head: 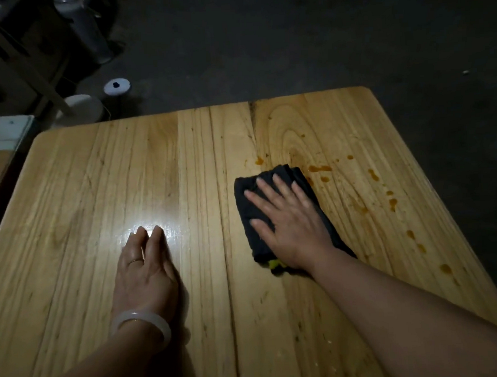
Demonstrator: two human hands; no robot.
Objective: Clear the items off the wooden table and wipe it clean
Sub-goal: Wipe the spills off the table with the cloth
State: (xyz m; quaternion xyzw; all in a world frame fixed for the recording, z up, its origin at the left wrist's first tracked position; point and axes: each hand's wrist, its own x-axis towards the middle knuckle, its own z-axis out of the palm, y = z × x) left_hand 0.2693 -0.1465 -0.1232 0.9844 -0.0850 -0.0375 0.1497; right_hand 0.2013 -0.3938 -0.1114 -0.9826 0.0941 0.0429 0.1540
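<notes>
Head view looks down on the wooden table (77, 180), and nothing stands on it that I can see, so I judge the clearing done and the wiping under way. My right hand (286, 215) lies flat with fingers spread and straight, pressing a folded dark cloth (248, 188) onto the boards right of the middle; a bit of yellow peeks out at the cloth's near edge. My left hand (146, 265) rests flat on the bare wood, fingers straight and close together, bracing me. Orange drips (319, 168) begin just beyond the cloth's far right corner and trail down along the right edge toward me. The next move, I think, calls for pushing the cloth outward to the right with steady pressure, then following that trail back so each spot is lifted, not smeared.
</notes>
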